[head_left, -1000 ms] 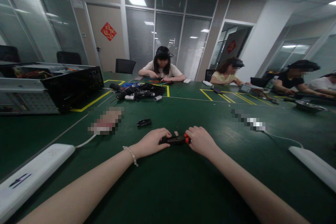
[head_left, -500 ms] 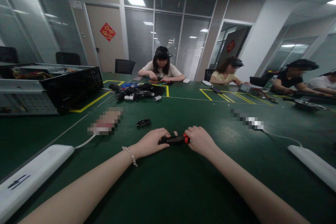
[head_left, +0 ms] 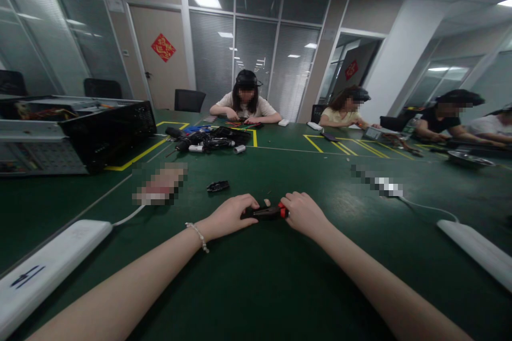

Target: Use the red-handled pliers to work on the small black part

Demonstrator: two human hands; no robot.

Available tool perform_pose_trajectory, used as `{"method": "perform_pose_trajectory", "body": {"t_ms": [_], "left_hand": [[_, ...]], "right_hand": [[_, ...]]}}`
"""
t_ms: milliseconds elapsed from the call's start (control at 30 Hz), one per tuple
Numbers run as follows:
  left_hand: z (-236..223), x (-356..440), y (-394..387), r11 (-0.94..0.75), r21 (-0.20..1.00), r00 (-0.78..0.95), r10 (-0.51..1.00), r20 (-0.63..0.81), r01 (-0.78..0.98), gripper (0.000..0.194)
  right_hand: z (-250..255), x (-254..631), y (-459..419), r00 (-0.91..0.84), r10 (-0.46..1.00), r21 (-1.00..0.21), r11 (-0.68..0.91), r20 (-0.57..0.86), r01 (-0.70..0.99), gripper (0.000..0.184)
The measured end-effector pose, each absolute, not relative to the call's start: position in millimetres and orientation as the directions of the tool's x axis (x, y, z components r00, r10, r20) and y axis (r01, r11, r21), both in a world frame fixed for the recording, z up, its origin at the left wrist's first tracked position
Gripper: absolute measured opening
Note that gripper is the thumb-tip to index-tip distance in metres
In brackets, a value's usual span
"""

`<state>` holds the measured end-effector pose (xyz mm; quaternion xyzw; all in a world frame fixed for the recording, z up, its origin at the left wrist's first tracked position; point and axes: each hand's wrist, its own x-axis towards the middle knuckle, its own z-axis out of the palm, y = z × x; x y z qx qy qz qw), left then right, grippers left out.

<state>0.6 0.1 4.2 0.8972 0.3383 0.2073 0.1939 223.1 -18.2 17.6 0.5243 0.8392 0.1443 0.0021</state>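
At the middle of the green table, my left hand (head_left: 230,217) is closed on one end of a dark, elongated object (head_left: 266,213). My right hand (head_left: 303,213) curls around a red-and-black handled tool (head_left: 284,210) at the object's other end. Fingers hide most of the tool, and I cannot tell its kind. Both hands rest low over the tabletop. Just behind the dark object lies a small pale piece (head_left: 267,202). To the left, beyond my left hand, a small black part (head_left: 218,186) lies apart from it.
White elongated blocks with cables lie at left (head_left: 56,264) and right (head_left: 474,250). An open computer case (head_left: 112,133) stands at far left. Ahead is a pile of black tools and parts (head_left: 212,138). Several people sit around the table; a metal bowl (head_left: 470,159) is at far right.
The view has shifted very slightly. Both hands keep their places on the dark object and the red-and-black tool, with hardly any visible movement.
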Motion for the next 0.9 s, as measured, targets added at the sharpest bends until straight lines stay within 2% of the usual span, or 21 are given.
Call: {"method": "perform_pose_trajectory", "body": {"t_ms": [900], "left_hand": [[3.4,0.6,0.7,-0.682,0.492,0.677,0.7,0.227,0.541,0.025]], "right_hand": [[19.6,222.7,-19.0,-0.444,0.886,0.24,0.406,0.133,0.882,0.023]]}}
